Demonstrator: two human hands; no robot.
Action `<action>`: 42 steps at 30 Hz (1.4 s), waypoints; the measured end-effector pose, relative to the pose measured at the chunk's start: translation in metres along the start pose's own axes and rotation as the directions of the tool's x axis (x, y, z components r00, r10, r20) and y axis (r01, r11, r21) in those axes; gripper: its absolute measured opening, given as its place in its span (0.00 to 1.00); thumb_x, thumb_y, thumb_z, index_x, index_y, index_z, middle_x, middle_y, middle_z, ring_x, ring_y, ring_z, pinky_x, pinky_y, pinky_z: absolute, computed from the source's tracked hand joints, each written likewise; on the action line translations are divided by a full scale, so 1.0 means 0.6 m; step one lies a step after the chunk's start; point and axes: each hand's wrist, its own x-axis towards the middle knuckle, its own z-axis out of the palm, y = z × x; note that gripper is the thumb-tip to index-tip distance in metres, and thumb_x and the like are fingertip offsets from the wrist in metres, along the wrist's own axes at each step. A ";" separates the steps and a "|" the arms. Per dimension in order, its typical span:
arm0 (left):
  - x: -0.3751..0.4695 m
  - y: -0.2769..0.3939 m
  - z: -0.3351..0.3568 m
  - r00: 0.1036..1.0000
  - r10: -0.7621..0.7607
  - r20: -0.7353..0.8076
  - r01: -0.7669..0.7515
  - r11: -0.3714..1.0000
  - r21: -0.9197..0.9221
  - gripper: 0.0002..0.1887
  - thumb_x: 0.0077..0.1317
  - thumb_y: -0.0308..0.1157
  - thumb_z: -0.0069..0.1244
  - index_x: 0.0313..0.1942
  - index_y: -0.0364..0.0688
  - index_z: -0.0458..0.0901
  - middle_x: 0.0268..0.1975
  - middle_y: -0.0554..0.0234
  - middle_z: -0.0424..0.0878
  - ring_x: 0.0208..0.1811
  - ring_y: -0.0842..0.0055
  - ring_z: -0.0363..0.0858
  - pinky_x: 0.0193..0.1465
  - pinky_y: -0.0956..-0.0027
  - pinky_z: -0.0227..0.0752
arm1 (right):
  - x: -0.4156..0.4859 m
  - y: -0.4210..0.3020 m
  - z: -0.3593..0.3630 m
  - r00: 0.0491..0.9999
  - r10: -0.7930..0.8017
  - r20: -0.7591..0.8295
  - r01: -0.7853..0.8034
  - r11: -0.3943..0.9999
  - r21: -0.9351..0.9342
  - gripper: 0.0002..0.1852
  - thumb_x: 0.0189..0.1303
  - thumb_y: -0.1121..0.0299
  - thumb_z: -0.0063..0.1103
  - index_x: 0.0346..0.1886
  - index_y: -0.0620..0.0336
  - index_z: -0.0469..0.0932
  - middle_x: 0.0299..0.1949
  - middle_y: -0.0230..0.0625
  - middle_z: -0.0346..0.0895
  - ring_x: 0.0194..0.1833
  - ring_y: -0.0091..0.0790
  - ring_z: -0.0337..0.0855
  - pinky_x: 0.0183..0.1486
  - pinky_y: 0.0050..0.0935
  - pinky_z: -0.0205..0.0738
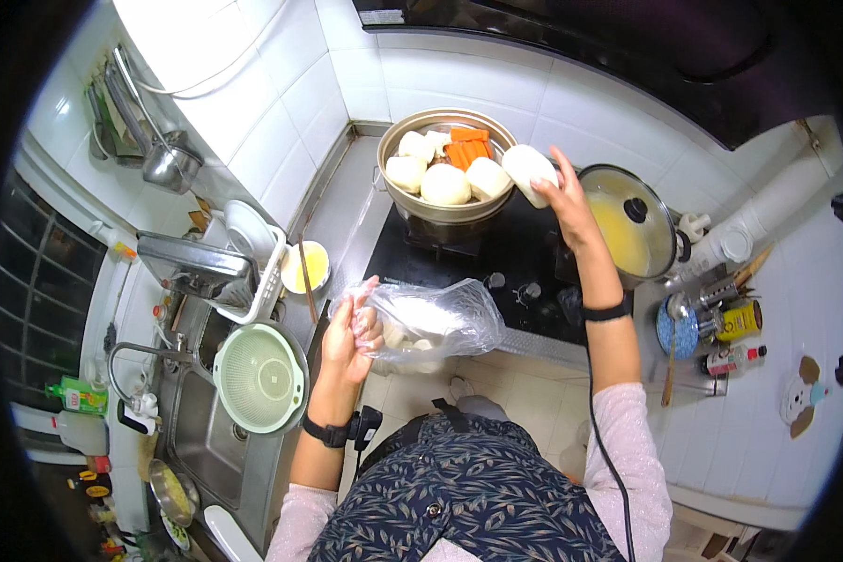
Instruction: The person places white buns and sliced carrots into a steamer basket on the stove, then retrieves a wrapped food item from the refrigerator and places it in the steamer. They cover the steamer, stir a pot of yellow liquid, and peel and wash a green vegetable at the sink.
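My left hand (353, 338) grips a clear plastic bag (442, 316) in front of the stove, with pale buns (411, 351) showing dimly inside it. In my right hand (565, 197) is a white steamed bun (530, 174), held at the right rim of a metal steamer pot (449, 211). Several round white buns (445, 185) lie in that steamer, along with orange carrot pieces (469, 146) at the back. The pot stands on a black glass cooktop (428, 270).
Right of my right hand stands a lidded pot (622, 232) with yellow contents. On the left are a bowl of yellow liquid (314, 267) with chopsticks (305, 277) across it, a green colander (260, 379) and the sink (207, 435). A range hood (569, 49) overhangs the back.
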 end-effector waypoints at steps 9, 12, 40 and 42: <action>0.034 -0.027 0.015 0.990 0.015 -0.141 -0.013 1.000 0.016 0.24 0.73 0.46 0.28 0.61 0.41 0.63 0.17 0.76 0.56 0.13 0.88 0.49 0.15 0.83 0.47 | 0.240 0.084 0.005 0.965 -0.088 0.248 0.257 0.526 -0.811 0.41 0.35 0.54 0.70 0.59 0.50 0.66 0.52 0.47 0.69 0.57 0.49 0.68 0.57 0.44 0.64; 0.039 -0.032 0.017 0.990 0.027 -0.137 -0.022 0.999 0.039 0.24 0.73 0.46 0.30 0.62 0.40 0.62 0.17 0.77 0.56 0.14 0.88 0.49 0.16 0.84 0.47 | 0.263 0.090 0.012 0.951 0.067 0.301 0.257 0.366 -0.894 0.42 0.34 0.51 0.68 0.60 0.45 0.67 0.54 0.44 0.69 0.58 0.49 0.66 0.56 0.53 0.60; 0.015 -0.046 0.000 0.974 0.125 -0.191 -0.150 0.982 -0.119 0.23 0.73 0.43 0.28 0.62 0.38 0.61 0.18 0.77 0.58 0.15 0.89 0.52 0.16 0.84 0.49 | 0.067 -0.023 0.072 0.849 -0.187 0.495 0.440 0.769 -0.464 0.29 0.54 0.61 0.61 0.59 0.62 0.68 0.58 0.44 0.69 0.59 0.44 0.68 0.62 0.37 0.60; 0.002 -0.044 0.001 0.962 0.178 -0.206 -0.209 0.968 -0.137 0.23 0.73 0.42 0.28 0.61 0.37 0.61 0.18 0.77 0.58 0.15 0.89 0.52 0.16 0.84 0.49 | -0.026 -0.015 0.114 0.579 -0.193 0.792 0.472 0.871 -0.132 0.38 0.49 0.54 0.67 0.61 0.63 0.64 0.62 0.47 0.63 0.64 0.42 0.62 0.66 0.38 0.54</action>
